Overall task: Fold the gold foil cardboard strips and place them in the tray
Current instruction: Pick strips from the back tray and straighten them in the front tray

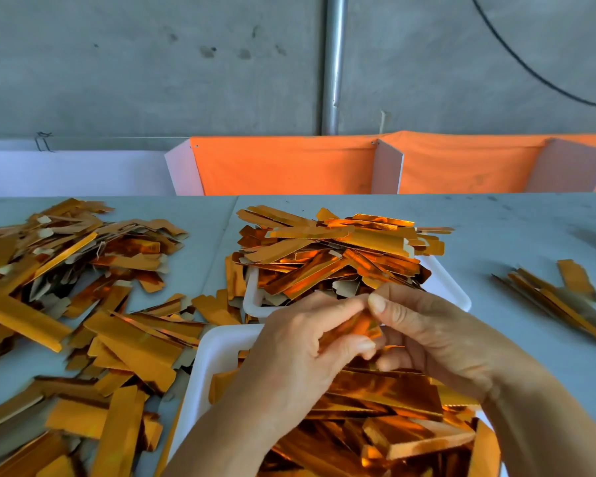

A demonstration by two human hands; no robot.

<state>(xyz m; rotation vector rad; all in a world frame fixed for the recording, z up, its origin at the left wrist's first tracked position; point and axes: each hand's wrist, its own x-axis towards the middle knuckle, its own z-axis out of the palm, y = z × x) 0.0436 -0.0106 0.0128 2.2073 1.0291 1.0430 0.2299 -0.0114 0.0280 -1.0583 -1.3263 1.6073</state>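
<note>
Grey concrete wall (152, 63) and an orange cloth (289, 166) backed a pale table (513, 228) littered with gold strips. Loose heaps (76, 270) lay to the left, and a few more strips (558, 294) lay apart on the right. Two white trays stood in the middle: the far tray (444, 273) was piled above its rim, and the near tray (217, 346) under the hands was also well filled.

Both hands worked one strip (356, 327) just above the near tray. The left hand (300, 349) had its fingers curled round one end, and the right hand (427, 332) pinched the other with thumb and fingers, the two thumbs nearly touching. Much of the strip was hidden between the fingers, so the state of its fold could not be told.

Such a strip looked light, thin and fairly stiff, likely to crease cleanly but not to spring back once bent wrong. Its foil face seemed slick, so a firm pinch near each end, thumbs close to the fold line, looked the best hold. Its cut edges might have been sharp.
</note>
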